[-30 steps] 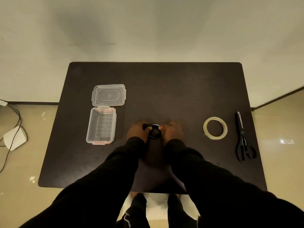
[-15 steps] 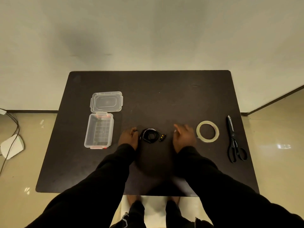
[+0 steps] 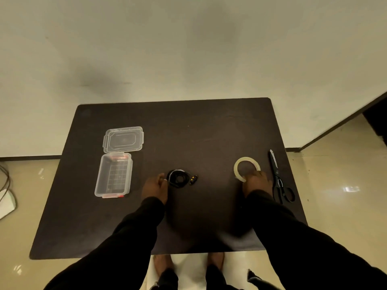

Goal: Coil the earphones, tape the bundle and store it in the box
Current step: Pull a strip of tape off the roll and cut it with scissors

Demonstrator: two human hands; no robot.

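The black earphones (image 3: 178, 178) lie coiled on the dark table (image 3: 188, 132), with the earbuds (image 3: 193, 179) sticking out to the right. My left hand (image 3: 155, 186) holds the coil at its left edge with curled fingers. My right hand (image 3: 254, 183) lies on the near rim of the clear tape roll (image 3: 240, 164), its fingers curled over it. The clear plastic box (image 3: 114, 176) stands open at the left, its lid (image 3: 123, 140) lying flat just behind it.
Black scissors (image 3: 278, 176) lie right of the tape roll, close to my right hand and the table's right edge. A wall runs behind the table. On the floor at the far left lies a white device (image 3: 6, 201) with cables.
My right hand let go of the coil and moved right to the tape roll. My left hand stayed at the coil's left edge. The camera tilted up.
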